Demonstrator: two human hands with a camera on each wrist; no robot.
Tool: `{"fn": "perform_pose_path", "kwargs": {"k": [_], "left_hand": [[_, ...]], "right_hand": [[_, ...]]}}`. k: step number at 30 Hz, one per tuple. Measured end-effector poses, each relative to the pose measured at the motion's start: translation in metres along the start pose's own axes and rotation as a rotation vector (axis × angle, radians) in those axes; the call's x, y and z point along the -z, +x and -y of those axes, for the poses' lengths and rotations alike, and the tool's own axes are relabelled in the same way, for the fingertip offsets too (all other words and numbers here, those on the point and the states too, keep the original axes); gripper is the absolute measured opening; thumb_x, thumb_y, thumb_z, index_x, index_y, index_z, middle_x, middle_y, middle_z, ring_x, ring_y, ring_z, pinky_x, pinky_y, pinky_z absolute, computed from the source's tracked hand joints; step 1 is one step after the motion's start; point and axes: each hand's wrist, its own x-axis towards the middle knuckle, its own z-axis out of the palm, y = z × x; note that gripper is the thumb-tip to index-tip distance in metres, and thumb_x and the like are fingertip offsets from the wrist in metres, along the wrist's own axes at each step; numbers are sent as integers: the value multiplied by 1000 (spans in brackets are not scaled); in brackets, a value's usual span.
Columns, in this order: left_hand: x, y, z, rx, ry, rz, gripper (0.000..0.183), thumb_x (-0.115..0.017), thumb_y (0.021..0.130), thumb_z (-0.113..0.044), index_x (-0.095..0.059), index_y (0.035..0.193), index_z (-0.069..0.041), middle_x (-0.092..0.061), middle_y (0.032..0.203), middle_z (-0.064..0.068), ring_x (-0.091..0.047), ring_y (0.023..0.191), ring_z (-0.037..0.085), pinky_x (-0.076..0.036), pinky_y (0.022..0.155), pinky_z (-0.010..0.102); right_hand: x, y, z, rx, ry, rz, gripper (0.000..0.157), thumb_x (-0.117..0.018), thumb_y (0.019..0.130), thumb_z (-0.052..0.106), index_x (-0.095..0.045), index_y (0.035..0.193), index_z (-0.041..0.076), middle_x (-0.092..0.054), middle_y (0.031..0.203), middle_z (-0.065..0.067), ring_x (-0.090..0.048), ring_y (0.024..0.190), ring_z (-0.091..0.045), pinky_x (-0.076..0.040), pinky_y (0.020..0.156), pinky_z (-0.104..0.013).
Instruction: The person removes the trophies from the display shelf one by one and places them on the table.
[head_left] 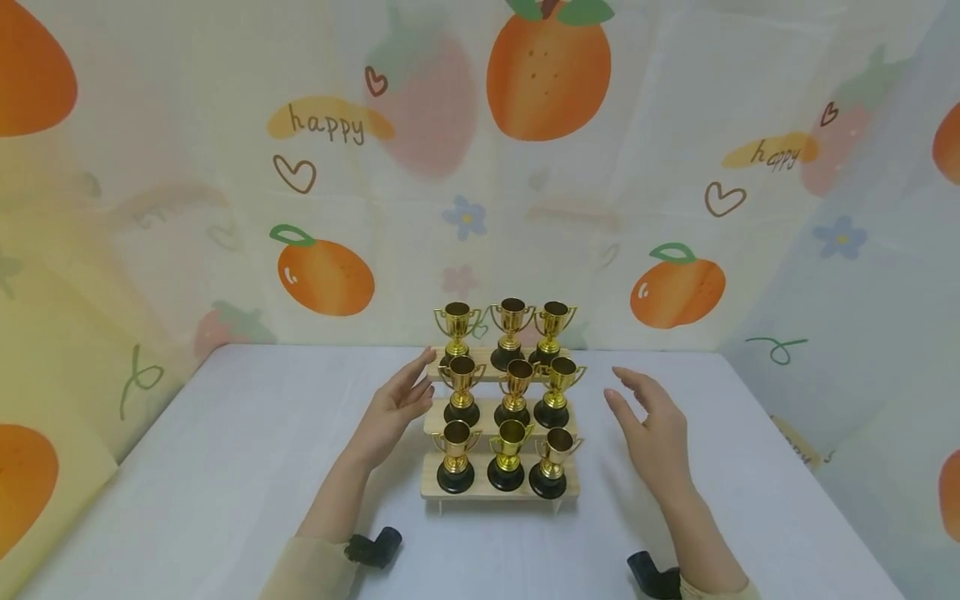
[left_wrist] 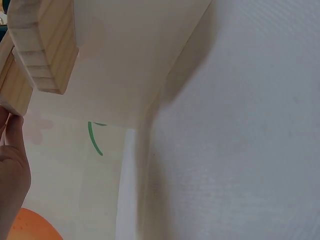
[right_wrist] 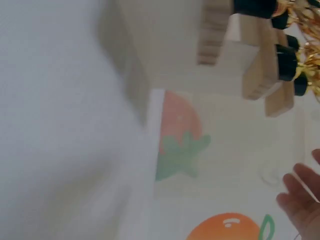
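Head view: left grip (head_left: 388, 414), loosely extended and empty, touched the rack (head_left: 487, 417) to its right; right grip (head_left: 657, 429), relaxed, empty, hovered apart.

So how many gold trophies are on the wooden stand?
9 gold trophies: one each at left, centre and right on the top tier, middle tier and bottom tier; none looks fully hidden.

A rack (head_left: 481, 486) stands on the tabletop (head_left: 225, 467) before a cloth (head_left: 480, 196), bearing trophies (head_left: 517, 380) in three rows, between the left hand (head_left: 392, 415) and right hand (head_left: 658, 429).
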Motion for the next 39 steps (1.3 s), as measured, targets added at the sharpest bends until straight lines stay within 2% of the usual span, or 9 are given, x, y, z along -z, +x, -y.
{"fn": "perform_pose_path", "kwargs": {"k": [2, 4, 7, 9, 12, 18, 27, 33, 39], "left_hand": [[0, 0, 0, 3, -4, -1, 69, -50, 95, 7, -30, 156, -18, -15, 168, -3, -27, 151, 34, -41, 111, 14], [-1, 0, 0, 6, -3, -2, 69, -50, 95, 7, -31, 156, -18, -15, 168, -3, -28, 151, 34, -41, 111, 15], [-1, 0, -1, 14, -3, -7, 69, -50, 95, 8, -31, 156, -18, -15, 168, -4, -28, 151, 34, -41, 111, 15], [-1, 0, -2, 19, -2, -11, 69, -50, 95, 8, -31, 156, -18, -15, 168, -4, -29, 151, 34, -41, 111, 15], [-1, 0, -3, 14, 0, -13, 69, -49, 95, 8, -31, 156, -18, -16, 168, -4, -29, 150, 34, -41, 112, 15], [-1, 0, -2, 15, 12, -13, 68, -49, 95, 8, -31, 156, -18, -16, 168, -4, -31, 150, 33, -42, 111, 14], [0, 0, -1, 25, -6, -11, 68, -48, 95, 8, -32, 155, -20, -16, 168, -5, -31, 150, 30, -42, 109, 11], [-1, 0, 0, 10, -1, -8, 68, -49, 95, 8, -31, 155, -17, -15, 168, -2, -31, 149, 34, -43, 109, 11], [-1, 0, 0, 19, 3, -16, 68, -49, 95, 8, -32, 155, -18, -16, 168, -2, -32, 149, 32, -43, 109, 10]], "right_hand": [[2, 2, 5, -27, 102, -40, 27, -68, 94, 22, -68, 118, 9, -72, 116, -4, -65, 107, -11, -55, 95, -12], [5, 1, 10, -64, 198, -11, 22, -68, 93, 22, -70, 112, 10, -72, 108, 5, -65, 97, 0, -53, 87, -4], [8, -3, 15, -81, 341, 114, 22, -67, 94, 20, -69, 112, 7, -70, 103, 15, -64, 94, 5, -56, 83, -7], [9, -8, 16, -66, 417, 218, 25, -67, 93, 15, -67, 115, 3, -68, 105, 18, -66, 97, 2, -59, 83, -11], [8, -15, 17, -29, 504, 339, 30, -70, 90, 7, -64, 118, -2, -69, 109, 12, -67, 100, -2, -61, 85, -16], [-3, -25, 18, 4, 520, 444, 42, -77, 82, 6, -63, 121, -1, -66, 117, -14, -63, 104, -2, -60, 88, -18], [-15, -31, 19, -94, 517, 498, 54, -80, 79, 8, -58, 128, 0, -63, 125, -20, -60, 102, 1, -59, 86, -16], [-18, -33, 17, -105, 537, 510, 52, -81, 78, 10, -60, 125, 1, -61, 126, -20, -64, 96, 0, -61, 85, -19], [-19, -36, 15, -89, 568, 471, 47, -79, 80, 7, -62, 122, 0, -65, 114, -2, -66, 95, -2, -62, 82, -20]]}}
